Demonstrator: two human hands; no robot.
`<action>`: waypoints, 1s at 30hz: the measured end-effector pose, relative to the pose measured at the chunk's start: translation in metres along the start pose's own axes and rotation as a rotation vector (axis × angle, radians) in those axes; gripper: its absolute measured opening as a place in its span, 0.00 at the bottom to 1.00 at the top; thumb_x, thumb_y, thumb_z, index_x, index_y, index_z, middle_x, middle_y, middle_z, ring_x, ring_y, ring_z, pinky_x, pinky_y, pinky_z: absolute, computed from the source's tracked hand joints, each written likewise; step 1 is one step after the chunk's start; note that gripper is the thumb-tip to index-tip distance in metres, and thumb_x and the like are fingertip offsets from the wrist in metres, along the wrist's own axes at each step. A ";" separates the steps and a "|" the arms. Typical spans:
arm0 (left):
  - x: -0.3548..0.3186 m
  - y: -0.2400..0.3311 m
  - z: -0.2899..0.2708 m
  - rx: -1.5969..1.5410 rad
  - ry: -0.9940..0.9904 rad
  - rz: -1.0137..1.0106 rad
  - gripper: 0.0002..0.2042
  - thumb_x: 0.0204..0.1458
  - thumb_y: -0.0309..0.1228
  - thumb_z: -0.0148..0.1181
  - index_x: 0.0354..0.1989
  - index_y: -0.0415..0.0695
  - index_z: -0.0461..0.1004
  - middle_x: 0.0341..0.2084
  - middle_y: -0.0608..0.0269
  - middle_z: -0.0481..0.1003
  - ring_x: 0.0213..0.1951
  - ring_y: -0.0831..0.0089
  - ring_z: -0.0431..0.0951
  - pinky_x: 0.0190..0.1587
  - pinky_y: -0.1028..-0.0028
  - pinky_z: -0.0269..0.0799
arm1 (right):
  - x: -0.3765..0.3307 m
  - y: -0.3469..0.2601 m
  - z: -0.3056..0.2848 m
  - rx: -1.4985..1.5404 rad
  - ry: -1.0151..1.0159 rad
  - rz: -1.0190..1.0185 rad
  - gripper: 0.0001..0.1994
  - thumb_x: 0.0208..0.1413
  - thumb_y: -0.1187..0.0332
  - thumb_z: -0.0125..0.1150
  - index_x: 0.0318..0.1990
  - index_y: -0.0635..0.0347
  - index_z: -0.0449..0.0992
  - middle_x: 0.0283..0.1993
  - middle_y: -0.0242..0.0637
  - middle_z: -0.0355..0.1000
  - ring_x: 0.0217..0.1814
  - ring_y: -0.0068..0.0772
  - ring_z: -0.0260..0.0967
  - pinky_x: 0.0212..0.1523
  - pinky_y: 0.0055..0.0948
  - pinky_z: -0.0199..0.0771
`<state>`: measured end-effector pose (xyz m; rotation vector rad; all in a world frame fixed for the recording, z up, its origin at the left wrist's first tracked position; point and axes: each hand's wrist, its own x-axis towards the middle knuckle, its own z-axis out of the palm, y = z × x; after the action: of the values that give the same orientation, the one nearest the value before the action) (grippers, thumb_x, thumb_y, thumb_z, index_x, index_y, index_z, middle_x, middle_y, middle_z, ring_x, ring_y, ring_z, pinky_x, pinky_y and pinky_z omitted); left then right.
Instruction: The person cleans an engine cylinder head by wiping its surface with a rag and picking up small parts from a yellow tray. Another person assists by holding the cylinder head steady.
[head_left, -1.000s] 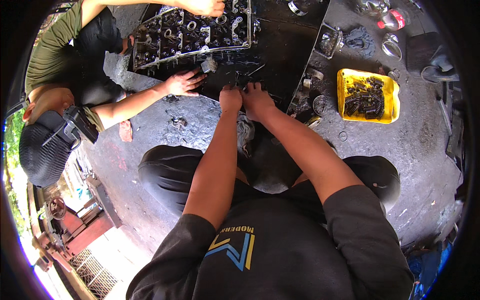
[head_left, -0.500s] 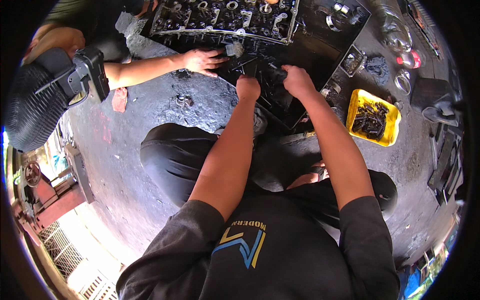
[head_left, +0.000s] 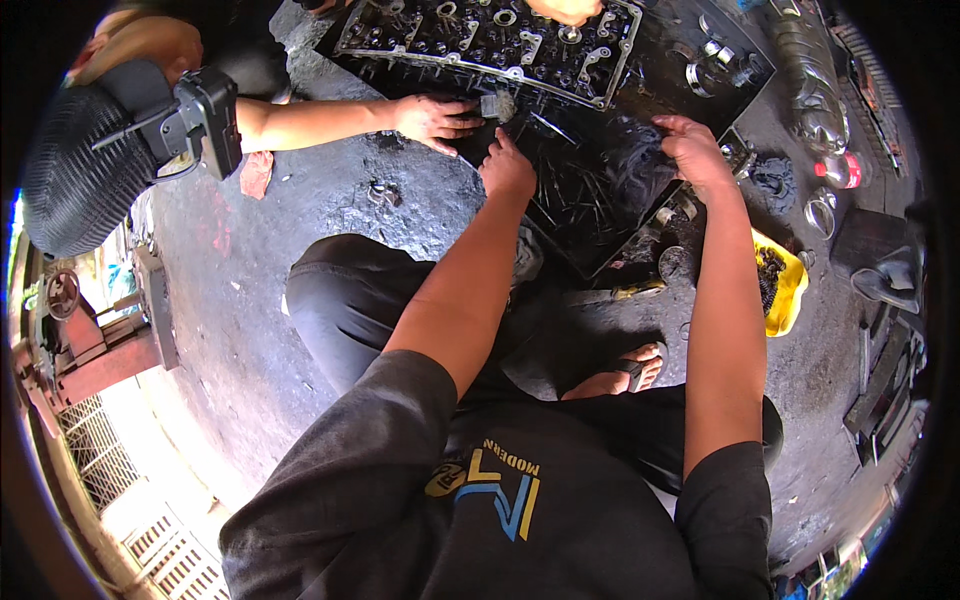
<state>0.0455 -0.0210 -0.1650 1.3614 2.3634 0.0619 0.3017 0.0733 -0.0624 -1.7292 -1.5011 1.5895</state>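
Note:
My left hand (head_left: pixel 508 170) hovers at the near left edge of a black oily tray (head_left: pixel 590 245). Its index finger points forward, and nothing shows in its grasp. Further right, my right hand (head_left: pixel 692 152) has bent fingers at a dark rag (head_left: pixel 640 165), which looks smeared by motion; the grip itself is partly hidden. Between my hands several thin metal rods (head_left: pixel 575 190), like engine valves, lie in the tray. Two brighter rods (head_left: pixel 550 127) rest ahead of my left hand. A bristly, brush-like piece (head_left: pixel 497 106) lies just beyond my left fingertips, beside a co-worker's hand (head_left: pixel 435 122).
An oily cylinder head (head_left: pixel 480 45) spans the far side, with another hand (head_left: pixel 567 10) over it. Metal rings (head_left: pixel 697 78) lie at the tray's far right. A yellow container (head_left: pixel 792 290) of springs stands right of my right forearm. Plastic bottles (head_left: pixel 820 110) lie farther right.
My right hand has moved right, and the dark rag has shifted right too. My left hand's index finger now stretches out from a closed fist. The whole view has shifted slightly.

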 end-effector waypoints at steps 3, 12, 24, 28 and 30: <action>-0.017 0.004 0.012 0.126 0.060 0.085 0.31 0.57 0.28 0.42 0.70 0.40 0.45 0.42 0.49 0.73 0.45 0.52 0.76 0.50 0.57 0.70 | 0.017 0.021 0.001 -0.085 0.210 -0.047 0.26 0.44 0.77 0.53 0.56 0.60 0.71 0.39 0.31 0.73 0.32 0.21 0.67 0.28 0.25 0.68; -0.033 0.007 0.001 -0.092 -0.163 0.114 0.38 0.48 0.29 0.54 0.70 0.45 0.45 0.46 0.40 0.72 0.46 0.45 0.75 0.48 0.55 0.73 | -0.001 0.052 0.079 -0.804 0.125 0.024 0.36 0.42 0.78 0.59 0.64 0.47 0.60 0.67 0.54 0.49 0.63 0.59 0.59 0.59 0.42 0.68; -0.022 0.020 0.000 -0.736 -0.267 -0.058 0.07 0.54 0.32 0.57 0.31 0.40 0.73 0.16 0.56 0.72 0.22 0.58 0.76 0.31 0.64 0.76 | -0.002 0.055 0.077 -0.547 0.145 0.140 0.30 0.40 0.79 0.64 0.56 0.63 0.67 0.67 0.62 0.49 0.53 0.53 0.70 0.48 0.44 0.77; -0.025 0.033 0.002 -1.283 -0.409 -0.361 0.04 0.56 0.32 0.56 0.34 0.47 0.73 0.28 0.64 0.74 0.29 0.70 0.77 0.28 0.71 0.76 | -0.006 0.028 0.038 0.126 -0.030 0.219 0.30 0.38 0.70 0.71 0.53 0.69 0.70 0.53 0.56 0.71 0.54 0.45 0.72 0.53 0.38 0.74; -0.028 0.049 0.011 -1.451 -0.432 -0.454 0.03 0.55 0.31 0.57 0.35 0.48 0.72 0.30 0.63 0.75 0.31 0.69 0.78 0.29 0.70 0.76 | -0.022 0.014 0.034 0.099 -0.026 0.072 0.38 0.32 0.64 0.76 0.56 0.67 0.69 0.49 0.53 0.74 0.56 0.49 0.70 0.58 0.40 0.70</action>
<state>0.1021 -0.0202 -0.1547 0.0944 1.4689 0.9883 0.2820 0.0369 -0.0733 -1.7322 -1.3619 1.6979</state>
